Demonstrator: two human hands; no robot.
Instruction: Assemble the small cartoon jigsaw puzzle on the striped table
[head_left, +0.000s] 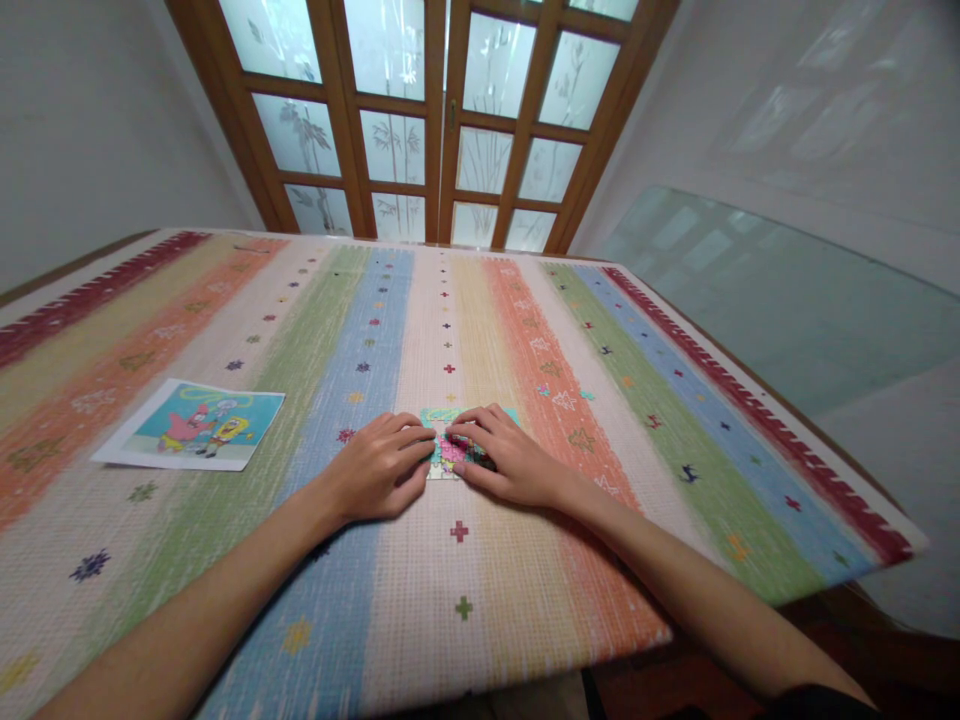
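Dim, soft indoor light; we note its source at 12 o'clock, the frosted glass doors (442, 120). Faint shadows under the forearms. Pale reflections on the glass tabletop (787, 300) at 3 o'clock. Strong wide-angle bending at edges; focus slightly soft throughout.

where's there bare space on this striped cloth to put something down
Bare cloth lies right of the right hand toward the red edge stripe, and beyond the puzzle toward the doors. It is crowded where both hands, left hand included, press the puzzle; the picture card takes the left.

no readable text, no labels (anywhere)
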